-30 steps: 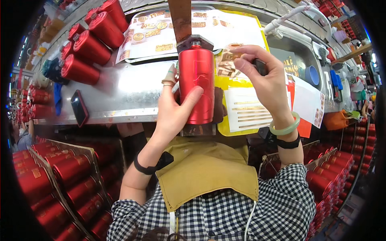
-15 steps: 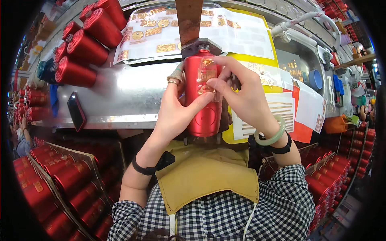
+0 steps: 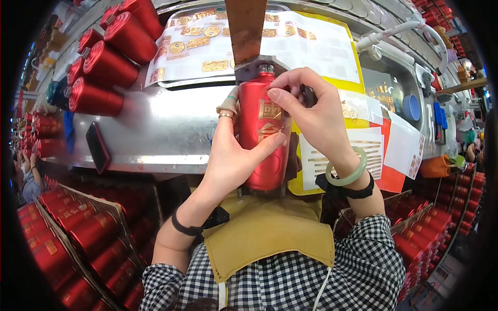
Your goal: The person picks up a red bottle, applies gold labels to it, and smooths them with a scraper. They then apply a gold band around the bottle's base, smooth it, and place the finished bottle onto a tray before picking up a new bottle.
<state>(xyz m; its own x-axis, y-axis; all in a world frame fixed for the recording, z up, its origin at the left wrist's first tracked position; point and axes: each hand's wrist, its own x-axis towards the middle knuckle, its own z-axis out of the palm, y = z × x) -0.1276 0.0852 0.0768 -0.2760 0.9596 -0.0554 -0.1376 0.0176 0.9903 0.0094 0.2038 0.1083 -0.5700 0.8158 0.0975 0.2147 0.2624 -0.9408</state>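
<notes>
Racked red bottles (image 3: pixel 92 228) and a metal bench (image 3: pixel 171 124) show a workshop

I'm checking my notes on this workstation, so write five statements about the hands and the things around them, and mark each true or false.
1. The left hand holds the red bottle, its thumb lying across the front. True.
2. The phone lies to the right of the red bottle. False: the phone lies to its left.
3. Gold characters show on the red bottle's front. True.
4. The right hand is at the bottom end of the red bottle. False: its fingertips are at the upper part, near the neck.
5. A pale green bangle circles the right wrist. True.
</notes>
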